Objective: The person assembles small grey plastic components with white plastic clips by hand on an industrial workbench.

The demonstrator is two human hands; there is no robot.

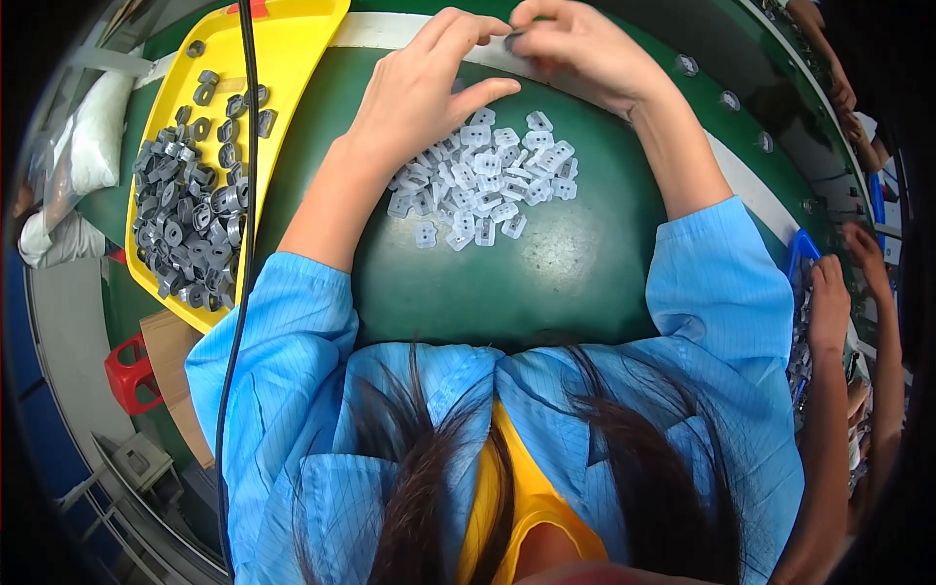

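Observation:
Both my arms reach across the green tabletop, above a heap of translucent white plastic pieces (487,171) with small holes. My right hand (590,58) is pinched around a small dark grey part (512,41), slightly blurred and partly hidden by the fingers. Close beside it, my left hand (424,78) has its thumb stretched apart from the bent fingers, and nothing shows between them. Its fingertips come near the dark part; whether they touch it I cannot tell. To the left, a yellow tray (302,58) holds many dark grey ring-shaped parts (185,214).
A black cable (249,127) runs over the tray. Beyond my hands, a white-edged strip borders a green surface with several spaced clear pieces (729,100). Other people's hands (829,292) work at the right by a blue bin (801,249). A red stool (132,375) stands lower left.

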